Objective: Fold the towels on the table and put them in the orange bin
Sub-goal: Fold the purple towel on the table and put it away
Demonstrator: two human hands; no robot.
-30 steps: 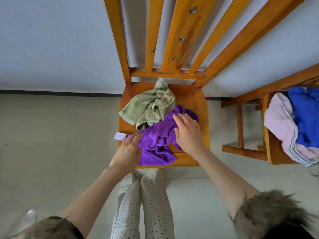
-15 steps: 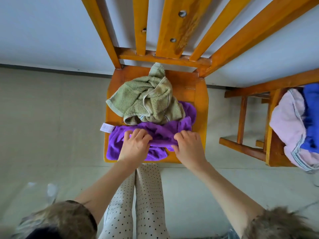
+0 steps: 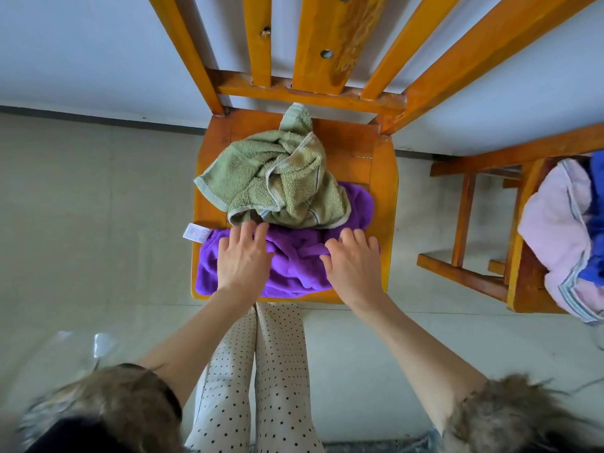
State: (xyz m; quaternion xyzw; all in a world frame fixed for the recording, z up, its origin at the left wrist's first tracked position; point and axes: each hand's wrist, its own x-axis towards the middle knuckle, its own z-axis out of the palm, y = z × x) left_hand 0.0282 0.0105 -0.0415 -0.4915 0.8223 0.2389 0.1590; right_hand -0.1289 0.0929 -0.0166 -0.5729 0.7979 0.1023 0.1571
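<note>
With left hand [image 3: 243, 256] and right hand [image 3: 354, 266] flat, fingers spread, on the purple towel [image 3: 294, 263], we should smooth creases outward before folding.

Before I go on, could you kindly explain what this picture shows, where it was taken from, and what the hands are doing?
There is no machine here: a person wears a camera on the head, looking down at their own two bare hands. The left hand and right hand lie flat, fingers spread, on a purple towel spread on the seat of a wooden chair. Neither hand grips anything. A crumpled green towel lies partly on the purple one. On a second chair to the right sit a pink cloth and a blue cloth. No orange bin is in view.
</note>
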